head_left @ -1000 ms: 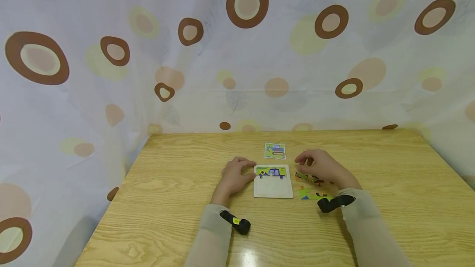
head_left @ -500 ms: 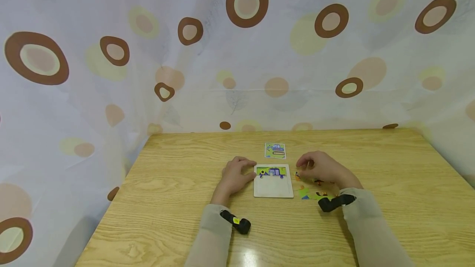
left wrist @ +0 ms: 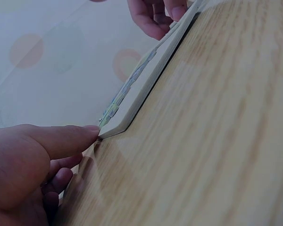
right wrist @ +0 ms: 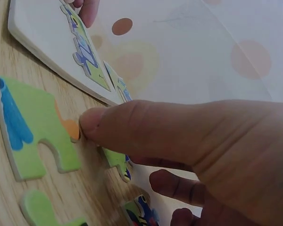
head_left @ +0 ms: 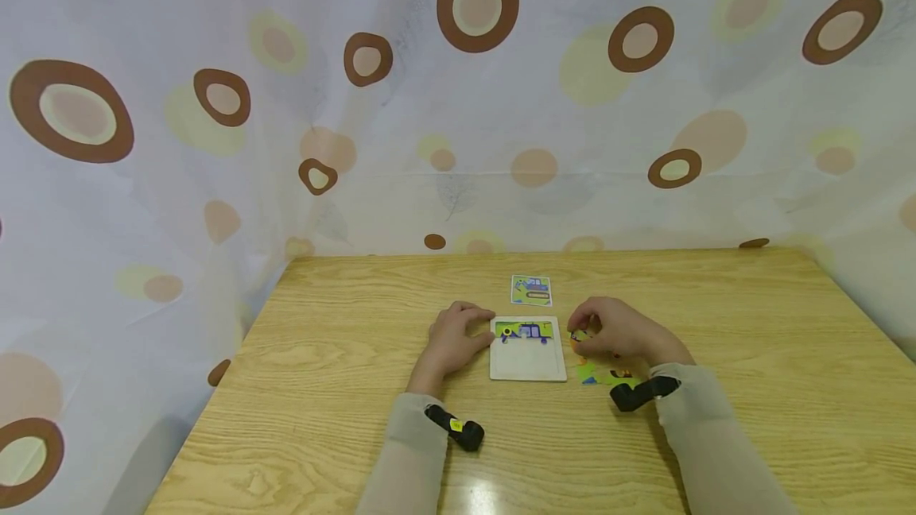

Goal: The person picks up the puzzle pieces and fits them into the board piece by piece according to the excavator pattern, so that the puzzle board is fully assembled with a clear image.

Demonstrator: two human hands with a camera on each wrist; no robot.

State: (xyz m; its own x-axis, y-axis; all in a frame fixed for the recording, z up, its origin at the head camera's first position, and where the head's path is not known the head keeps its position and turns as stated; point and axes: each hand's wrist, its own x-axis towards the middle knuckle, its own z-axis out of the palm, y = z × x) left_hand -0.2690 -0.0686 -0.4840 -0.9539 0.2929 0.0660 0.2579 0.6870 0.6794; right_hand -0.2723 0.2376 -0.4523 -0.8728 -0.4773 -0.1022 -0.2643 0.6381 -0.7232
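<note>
My left hand (head_left: 452, 338) rests at the left edge of a square white puzzle tray (head_left: 528, 364), thumb and forefinger spread at its side. Joined puzzle pieces (head_left: 525, 331) showing a blue vehicle on green fill the tray's far part; its near part is bare. Right of the tray, my right hand (head_left: 621, 332) pinches a puzzle piece (head_left: 578, 335) between thumb and fingers, low over the table. The thumb partly hides this piece in the right wrist view. Beside the thumb tip lies a green puzzle piece (right wrist: 37, 127) with a blue stripe and an orange patch.
Several more loose pieces (head_left: 621, 377) lie under and near the right hand, partly covered by it. A small picture card (head_left: 531, 291) of a vehicle lies beyond the tray. A patterned cloth (head_left: 401, 118) hangs behind the wooden table (head_left: 343, 388).
My right hand has lowered and come slightly nearer, its thumb and fingers closing around a loose piece right of the tray. The left hand and tray stay in place.
</note>
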